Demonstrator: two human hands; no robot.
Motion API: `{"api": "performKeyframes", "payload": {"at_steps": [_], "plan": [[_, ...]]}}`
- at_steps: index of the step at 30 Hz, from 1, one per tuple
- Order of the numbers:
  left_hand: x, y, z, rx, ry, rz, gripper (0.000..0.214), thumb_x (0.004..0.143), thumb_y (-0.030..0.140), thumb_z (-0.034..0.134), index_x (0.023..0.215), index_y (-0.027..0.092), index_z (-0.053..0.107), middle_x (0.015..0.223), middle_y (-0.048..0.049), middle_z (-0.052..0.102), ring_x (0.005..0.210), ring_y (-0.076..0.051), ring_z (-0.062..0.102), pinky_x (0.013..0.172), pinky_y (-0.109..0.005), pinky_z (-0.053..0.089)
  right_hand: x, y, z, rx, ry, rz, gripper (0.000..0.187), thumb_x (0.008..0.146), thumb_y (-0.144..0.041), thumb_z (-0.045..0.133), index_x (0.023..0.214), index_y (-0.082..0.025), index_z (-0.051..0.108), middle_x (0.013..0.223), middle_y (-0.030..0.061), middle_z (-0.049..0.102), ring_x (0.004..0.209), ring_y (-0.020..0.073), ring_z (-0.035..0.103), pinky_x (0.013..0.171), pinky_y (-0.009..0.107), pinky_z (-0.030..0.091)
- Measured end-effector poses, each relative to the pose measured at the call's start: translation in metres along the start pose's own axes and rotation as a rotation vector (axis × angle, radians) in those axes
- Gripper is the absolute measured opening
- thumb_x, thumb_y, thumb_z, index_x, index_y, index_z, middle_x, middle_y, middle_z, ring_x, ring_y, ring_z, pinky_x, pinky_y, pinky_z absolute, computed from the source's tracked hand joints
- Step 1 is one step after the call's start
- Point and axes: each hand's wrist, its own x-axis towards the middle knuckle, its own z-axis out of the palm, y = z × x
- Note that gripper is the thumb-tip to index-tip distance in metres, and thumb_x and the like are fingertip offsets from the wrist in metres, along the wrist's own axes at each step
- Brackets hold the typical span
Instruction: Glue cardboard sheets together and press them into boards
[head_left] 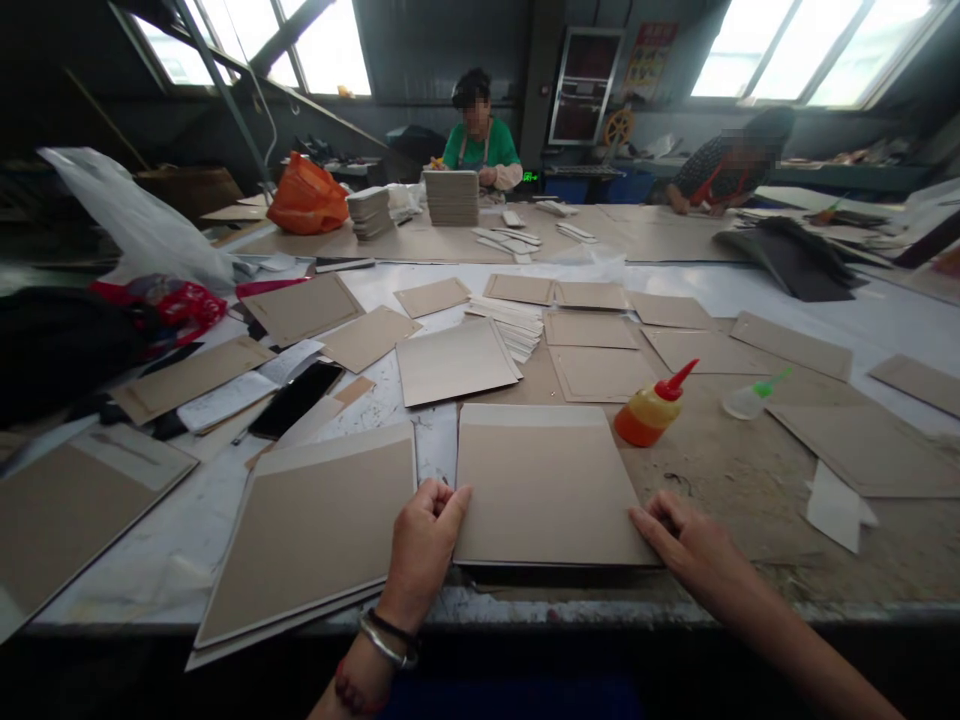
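A flat grey-brown cardboard panel (544,490) with a pale strip along its far edge lies in front of me at the table's near edge. My left hand (427,535) pinches its left side between thumb and curled fingers. At the right side, my right hand (679,530) grips the edge in the same way. Left of my left hand rests a stack of similar cardboard panels (315,530), its lower sheets jutting past the near edge. Beyond the panel's far right corner stands a squeeze bottle (651,408) with a red nozzle and orange-yellow contents.
A small clear bottle (748,400) with a green tip lies at right. Several cardboard pieces (600,372) spread across the table. A phone (296,398), an open notebook (232,395) and an orange bag (309,195) are leftward. Two people (484,150) work across the table.
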Motion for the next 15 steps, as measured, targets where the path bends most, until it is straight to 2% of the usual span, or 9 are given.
{"api": "performKeyframes", "payload": {"at_steps": [9,15], "plan": [[0.0017,0.0038,0.0008,0.044,-0.004,-0.005,0.037,0.069,0.054,0.05,0.056,0.019,0.047,0.05,0.0028,0.047,0.051,-0.013,0.043,0.049,-0.022,0.033,0.0024,0.0091,0.006,-0.016,-0.02,0.015,0.029,0.08,-0.048,0.036,0.062,-0.024,0.04,0.056,0.0001,0.052,0.056,0.019,0.052,0.054,0.03,0.039],[0.0037,0.007,-0.0042,0.121,-0.063,-0.022,0.042,0.065,0.06,0.048,0.055,0.02,0.047,0.048,0.0025,0.048,0.051,-0.014,0.044,0.049,-0.023,0.033,0.0002,0.0015,0.0022,-0.054,-0.081,0.04,0.025,0.084,-0.041,0.036,0.066,-0.023,0.04,0.061,0.001,0.056,0.061,0.0189,0.054,0.057,0.029,0.037]]}}
